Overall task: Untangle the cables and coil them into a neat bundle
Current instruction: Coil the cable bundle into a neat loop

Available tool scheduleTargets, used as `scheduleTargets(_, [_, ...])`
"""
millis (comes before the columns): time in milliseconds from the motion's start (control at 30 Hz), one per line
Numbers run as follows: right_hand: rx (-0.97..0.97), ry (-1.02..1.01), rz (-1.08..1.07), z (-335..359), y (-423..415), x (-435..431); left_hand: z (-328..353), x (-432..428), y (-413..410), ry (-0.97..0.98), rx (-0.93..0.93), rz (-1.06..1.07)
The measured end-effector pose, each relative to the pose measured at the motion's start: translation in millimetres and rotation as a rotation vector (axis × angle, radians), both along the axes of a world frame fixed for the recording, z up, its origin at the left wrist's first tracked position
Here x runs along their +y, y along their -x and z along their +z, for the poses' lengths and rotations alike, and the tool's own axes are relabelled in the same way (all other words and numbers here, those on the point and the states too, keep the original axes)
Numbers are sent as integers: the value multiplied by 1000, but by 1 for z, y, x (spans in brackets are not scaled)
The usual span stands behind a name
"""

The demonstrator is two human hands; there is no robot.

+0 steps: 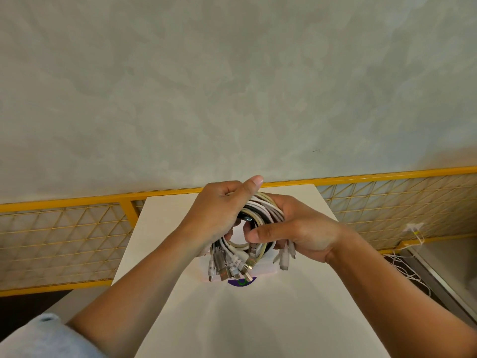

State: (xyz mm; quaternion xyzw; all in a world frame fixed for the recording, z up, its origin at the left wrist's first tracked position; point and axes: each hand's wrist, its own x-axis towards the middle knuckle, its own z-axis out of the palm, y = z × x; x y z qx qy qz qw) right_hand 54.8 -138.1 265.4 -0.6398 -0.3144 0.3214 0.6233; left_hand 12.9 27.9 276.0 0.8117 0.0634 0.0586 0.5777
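I hold the cable coil point(258, 214) over the middle of the table point(258, 319), my left hand point(219, 213) on its left side and my right hand point(302, 233) on its right. Its connector ends point(232, 267) hang on the near side. A mesh railing point(64, 236) runs left to right behind the table. Loose cords point(402, 267) lie right of the table, by the railing.
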Motion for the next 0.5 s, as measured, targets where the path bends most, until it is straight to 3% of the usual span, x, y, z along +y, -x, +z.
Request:
scheduleTargets(233, [-10,50,-81,1,-5,-4,-1,8,0,-2,22,27])
scheduleTargets(500, [-18,99,-208,9,-20,-22,1,13,6,34,117,-137])
